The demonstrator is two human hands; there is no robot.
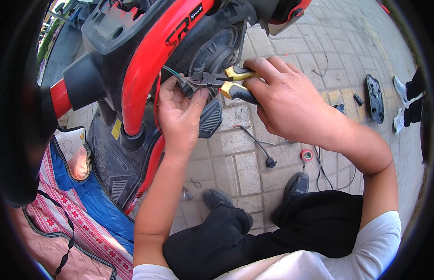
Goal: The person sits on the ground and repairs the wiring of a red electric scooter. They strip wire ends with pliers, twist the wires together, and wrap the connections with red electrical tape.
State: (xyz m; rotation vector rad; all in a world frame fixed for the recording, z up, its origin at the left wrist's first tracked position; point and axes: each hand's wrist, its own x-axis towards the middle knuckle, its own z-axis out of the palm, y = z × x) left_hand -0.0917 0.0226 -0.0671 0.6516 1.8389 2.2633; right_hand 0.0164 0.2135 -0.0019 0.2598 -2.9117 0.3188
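My left hand [180,112] is closed on a dark wire connector [185,87] with thin wires, beside the red frame tube [147,60] of an electric scooter. My right hand [284,95] grips a pair of pliers [238,83] with yellow and black handles. The dark jaws of the pliers point left and meet the wires by the connector; whether they bite on a wire is too small to tell. Behind both hands stands the scooter's dark wheel [217,49]. A black ribbed footrest [211,120] sticks out just below the left fingers.
On the paving lie a cable with a black plug [271,162], a roll of red tape [306,155], loose black wires [323,170] and a black plastic cover [374,99]. A quilted patterned cover [70,200] drapes at the left. Another person's shoes [400,91] show at far right.
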